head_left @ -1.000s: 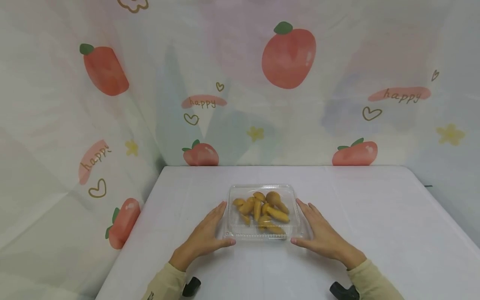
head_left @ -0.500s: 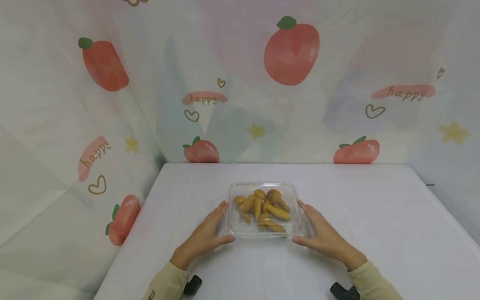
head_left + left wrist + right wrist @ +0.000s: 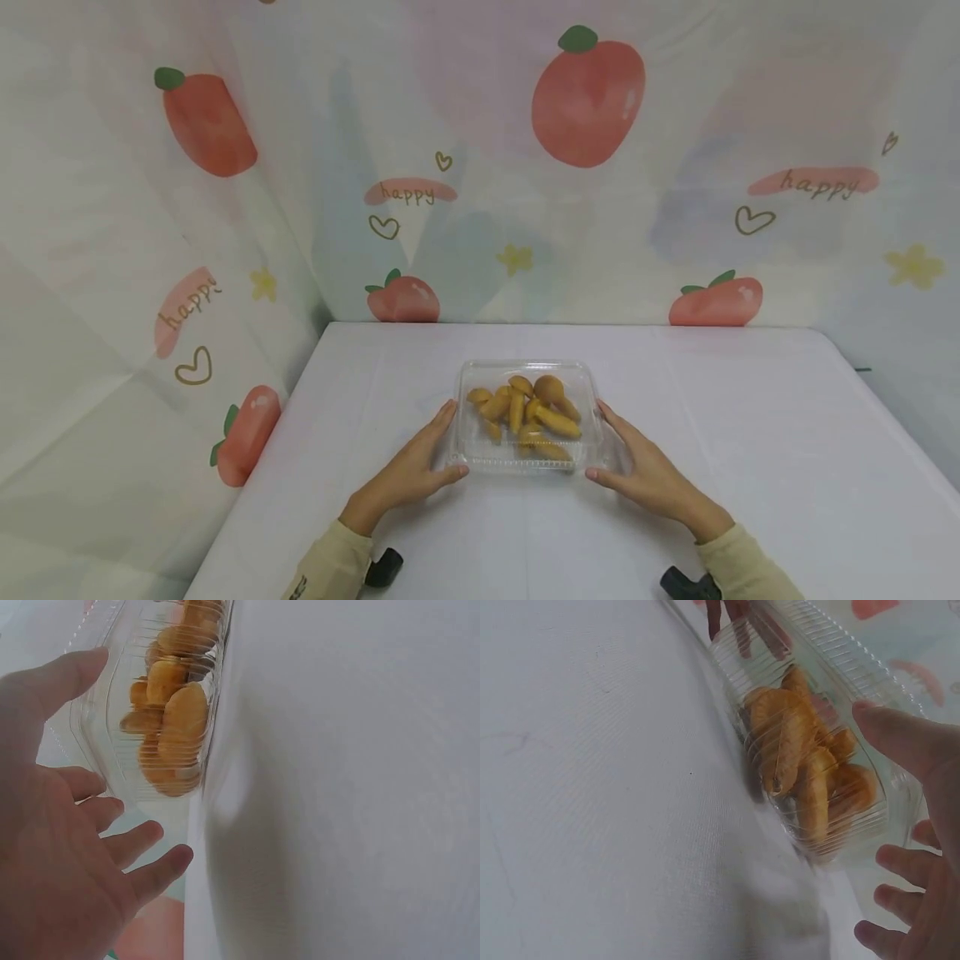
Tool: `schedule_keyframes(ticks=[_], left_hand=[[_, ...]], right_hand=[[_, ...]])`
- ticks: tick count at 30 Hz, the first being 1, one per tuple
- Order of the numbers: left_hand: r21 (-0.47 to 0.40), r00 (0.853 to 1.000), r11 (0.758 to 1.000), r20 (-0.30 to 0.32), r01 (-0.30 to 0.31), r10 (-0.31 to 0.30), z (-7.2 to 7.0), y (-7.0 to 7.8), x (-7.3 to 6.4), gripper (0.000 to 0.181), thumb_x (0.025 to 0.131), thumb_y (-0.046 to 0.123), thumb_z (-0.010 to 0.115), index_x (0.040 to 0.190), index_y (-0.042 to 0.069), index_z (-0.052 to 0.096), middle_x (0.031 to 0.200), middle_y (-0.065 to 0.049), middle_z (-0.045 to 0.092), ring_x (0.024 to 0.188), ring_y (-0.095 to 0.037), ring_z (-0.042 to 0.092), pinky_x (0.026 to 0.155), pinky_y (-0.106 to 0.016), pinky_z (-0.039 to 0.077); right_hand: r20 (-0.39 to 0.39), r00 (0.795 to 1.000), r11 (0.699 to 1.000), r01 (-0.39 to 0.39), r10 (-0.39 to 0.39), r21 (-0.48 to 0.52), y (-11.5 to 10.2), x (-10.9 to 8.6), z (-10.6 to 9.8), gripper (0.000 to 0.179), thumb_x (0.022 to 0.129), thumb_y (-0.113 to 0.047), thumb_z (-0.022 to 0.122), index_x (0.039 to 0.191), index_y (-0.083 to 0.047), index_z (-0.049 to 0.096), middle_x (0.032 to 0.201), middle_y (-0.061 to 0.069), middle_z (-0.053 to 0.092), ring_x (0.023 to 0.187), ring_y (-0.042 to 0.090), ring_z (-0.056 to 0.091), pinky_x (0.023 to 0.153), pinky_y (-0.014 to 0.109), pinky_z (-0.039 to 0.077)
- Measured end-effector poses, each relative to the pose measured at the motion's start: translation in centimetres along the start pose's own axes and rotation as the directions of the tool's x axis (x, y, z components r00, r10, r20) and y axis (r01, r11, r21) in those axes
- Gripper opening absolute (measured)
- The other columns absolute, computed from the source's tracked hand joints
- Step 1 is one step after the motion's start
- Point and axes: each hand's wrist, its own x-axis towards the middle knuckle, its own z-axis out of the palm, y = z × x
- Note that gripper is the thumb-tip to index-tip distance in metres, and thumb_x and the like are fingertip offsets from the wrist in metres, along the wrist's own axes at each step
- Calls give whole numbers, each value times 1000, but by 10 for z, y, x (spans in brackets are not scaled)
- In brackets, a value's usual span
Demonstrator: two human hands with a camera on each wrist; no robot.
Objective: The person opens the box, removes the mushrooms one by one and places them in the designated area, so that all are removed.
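A clear plastic clamshell box with its lid down is on the white table, holding several yellow-brown mushrooms. At its left side is my left hand, thumb near the front left corner and fingertips along the side wall. My right hand mirrors it on the right side. In the left wrist view, the fingers of the left hand are spread and fairly straight beside the box. The right wrist view shows the right hand likewise, its thumb over the rim of the box.
White cloth covers the table. Behind and to the left hangs a printed backdrop with red fruit and "happy" lettering. Dark objects show beside the two sleeves, one by the left sleeve and one by the right sleeve.
The head view has dipped slightly, so the table and backdrop sit a little higher in it. Both hands stay at the sides of the box, with almost no other movement.
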Motion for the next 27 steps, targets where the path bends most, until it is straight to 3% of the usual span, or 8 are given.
schedule_keyframes(ticks=[10, 21, 27], left_hand=[[-161, 1000, 987, 25, 3, 1, 11, 5, 6, 90, 99, 20, 64, 161, -1, 2, 171, -17, -2, 159, -33, 0, 126, -53, 9], [-129, 999, 992, -43, -8, 3, 22, 12, 10, 88, 100, 21, 61, 161, -1, 2, 170, -19, -1, 159, -34, 4, 126, -53, 11], [-194, 998, 980, -43, 31, -40, 23, 16, 15, 87, 99, 14, 60, 162, 3, 1, 170, -19, -2, 158, -36, 3, 126, -55, 10]], right_hand=[[0, 1000, 999, 6, -6, 52, 3, 0, 0, 93, 88, -34, 76, 161, -6, 25, 160, 26, 36, 130, 57, 51, 101, 70, 45], [-12, 999, 995, 35, -34, 89, 1, 2, -1, 88, 90, -27, 76, 158, 2, 28, 160, 30, 33, 137, 53, 45, 102, 61, 49], [9, 999, 994, 41, -42, 106, 3, 5, -2, 90, 90, -24, 77, 157, 5, 25, 159, 32, 33, 137, 53, 46, 102, 58, 50]])
